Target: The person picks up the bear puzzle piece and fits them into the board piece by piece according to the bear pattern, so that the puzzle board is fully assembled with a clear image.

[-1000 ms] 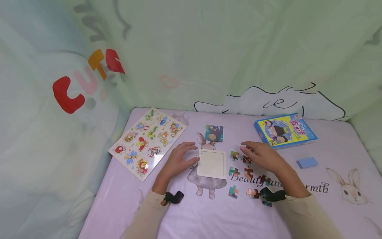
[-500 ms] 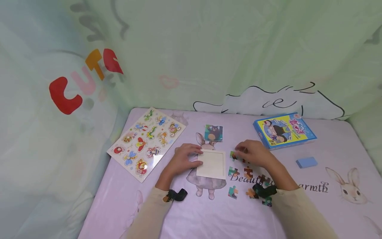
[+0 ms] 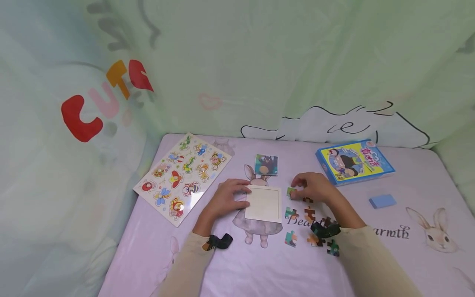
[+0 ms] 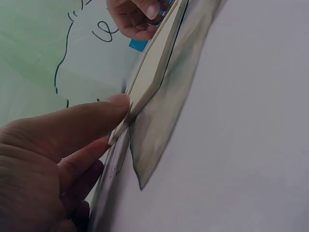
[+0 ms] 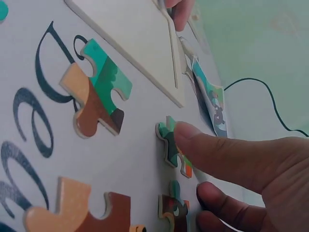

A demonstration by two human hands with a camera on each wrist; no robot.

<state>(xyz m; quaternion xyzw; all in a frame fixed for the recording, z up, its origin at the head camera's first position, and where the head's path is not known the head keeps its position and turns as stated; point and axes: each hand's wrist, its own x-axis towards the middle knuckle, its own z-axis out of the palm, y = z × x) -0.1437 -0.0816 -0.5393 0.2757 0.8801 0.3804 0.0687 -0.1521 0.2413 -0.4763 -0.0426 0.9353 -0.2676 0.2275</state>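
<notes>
A pale, square puzzle tray [image 3: 262, 204] lies bare in front of me. My left hand [image 3: 230, 198] holds its left edge, thumb at the rim and forefinger at the side; in the left wrist view the thumb [image 4: 104, 113] lies on that edge. My right hand [image 3: 311, 187] pinches a green jigsaw piece [image 3: 291, 192] right of the tray. In the right wrist view the thumb presses the top of this piece [image 5: 170, 145], and the forefinger is hidden behind. Several more pieces lie nearby, among them a teal and brown one [image 5: 99, 87].
A small bear picture card [image 3: 266, 164] lies beyond the tray. An insect peg board [image 3: 183, 177] is at the left, a blue and yellow box [image 3: 354, 161] at the back right. A blue block [image 3: 382, 201] lies in front of the box. Curtains [image 3: 237, 62] hang behind.
My right hand has moved left and down from over the pieces to the green one. My left hand has closed in slightly on the tray's left edge.
</notes>
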